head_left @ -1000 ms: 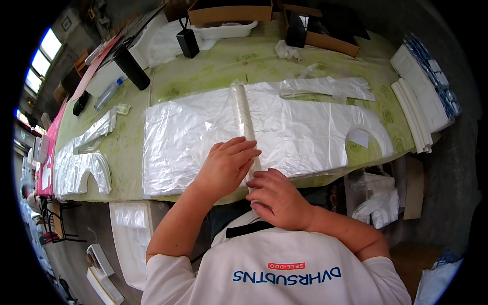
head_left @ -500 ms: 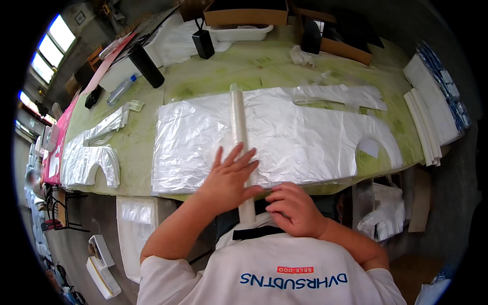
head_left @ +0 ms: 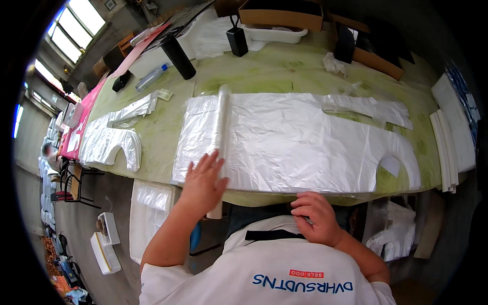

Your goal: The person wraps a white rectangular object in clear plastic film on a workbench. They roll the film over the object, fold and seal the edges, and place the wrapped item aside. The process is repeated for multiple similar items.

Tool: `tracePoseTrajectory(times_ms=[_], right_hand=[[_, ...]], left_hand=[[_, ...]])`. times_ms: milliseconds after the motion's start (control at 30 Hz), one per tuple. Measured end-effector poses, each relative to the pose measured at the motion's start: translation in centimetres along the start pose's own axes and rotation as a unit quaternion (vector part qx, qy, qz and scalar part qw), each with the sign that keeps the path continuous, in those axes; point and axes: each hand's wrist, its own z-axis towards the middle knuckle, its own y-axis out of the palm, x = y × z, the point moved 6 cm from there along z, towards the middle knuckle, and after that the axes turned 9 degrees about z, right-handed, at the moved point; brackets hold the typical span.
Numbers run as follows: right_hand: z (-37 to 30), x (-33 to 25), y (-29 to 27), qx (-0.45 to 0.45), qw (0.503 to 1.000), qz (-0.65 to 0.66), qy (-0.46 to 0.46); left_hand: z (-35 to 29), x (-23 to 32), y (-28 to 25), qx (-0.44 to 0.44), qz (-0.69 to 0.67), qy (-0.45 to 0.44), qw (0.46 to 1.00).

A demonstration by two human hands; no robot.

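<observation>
A stack of thin white plastic film pieces [head_left: 284, 145] lies across the table, with a curved cutout at its right end. Across its left part, pointing away from me, rests a long pale tube-shaped roll [head_left: 222, 117] that looks wrapped in film. My left hand [head_left: 203, 185] lies flat on the near part of this roll, fingers spread, and covers some of it. The roll's near end sticks out past the table edge. By that edge, farther right, my right hand [head_left: 317, 218] is loosely curled; nothing shows in its fingers.
Another folded white film piece [head_left: 112, 137] lies to the left. Behind are a black cylinder [head_left: 178, 57], a plastic bottle [head_left: 151, 78], a black box with a loop [head_left: 237, 40] and cardboard boxes [head_left: 282, 15]. White rolls [head_left: 443, 150] stand at the right edge.
My left hand and the roll have moved left across the film stack. My right hand stays curled by the table edge. The whole view has shifted, so the table appears farther right.
</observation>
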Motion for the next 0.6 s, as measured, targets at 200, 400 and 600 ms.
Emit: tracePoseTrajectory(times_ms=[200, 400, 600], right_hand=[[-1.2, 0.9, -1.3, 0.057, 0.998, -0.006, 0.024], [-1.1, 0.3, -1.2, 0.033, 0.999, 0.000, 0.005], [-1.8, 0.9, -1.7, 0.055, 0.998, -0.004, 0.025]], left_hand=[[0.6, -3.2, -2.7, 0.170, 0.017, -0.037, 0.985], [2.6, -4.8, 2.1, 0.035, 0.052, -0.114, 0.992], [1.9, -10.0, 1.8, 0.012, 0.023, -0.229, 0.973]])
